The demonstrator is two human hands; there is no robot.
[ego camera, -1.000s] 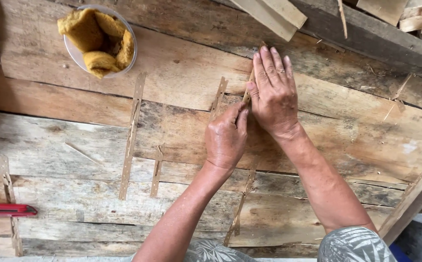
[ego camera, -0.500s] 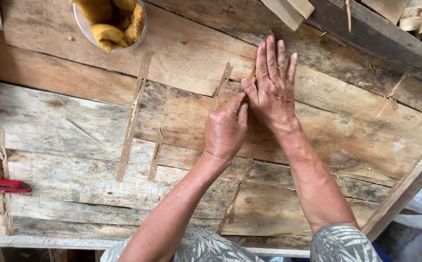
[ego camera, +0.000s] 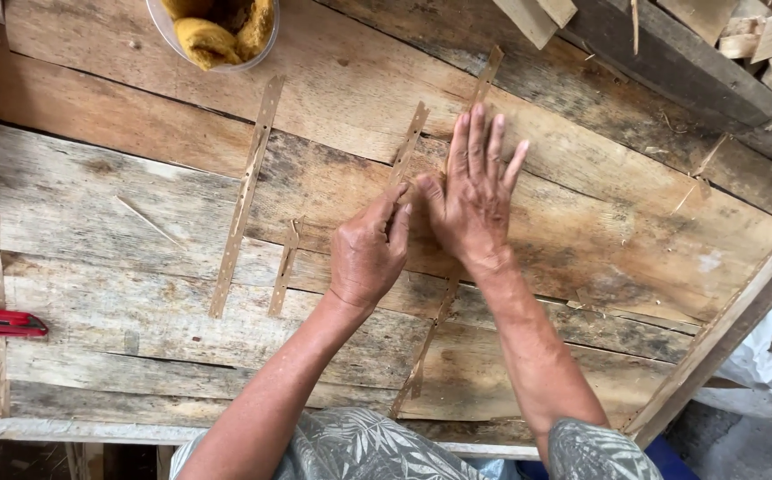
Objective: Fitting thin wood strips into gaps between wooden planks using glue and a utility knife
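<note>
Weathered grey-brown plank table [ego camera: 581,240]; tan strips [ego camera: 246,196]; yellow sponges [ego camera: 213,36]; red tool [ego camera: 0,322]; grey leaf-print garment [ego camera: 359,449].

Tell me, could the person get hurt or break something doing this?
Maybe. The right hand lies flat and the left hand pinches at a thin strip on rough, weathered planks, so bare fingers might catch a splinter. The strip looks thin, so it might snap if bent. The bowl of yellow sponges sits at the board's far edge and could tip if the board gets bumped.
</note>
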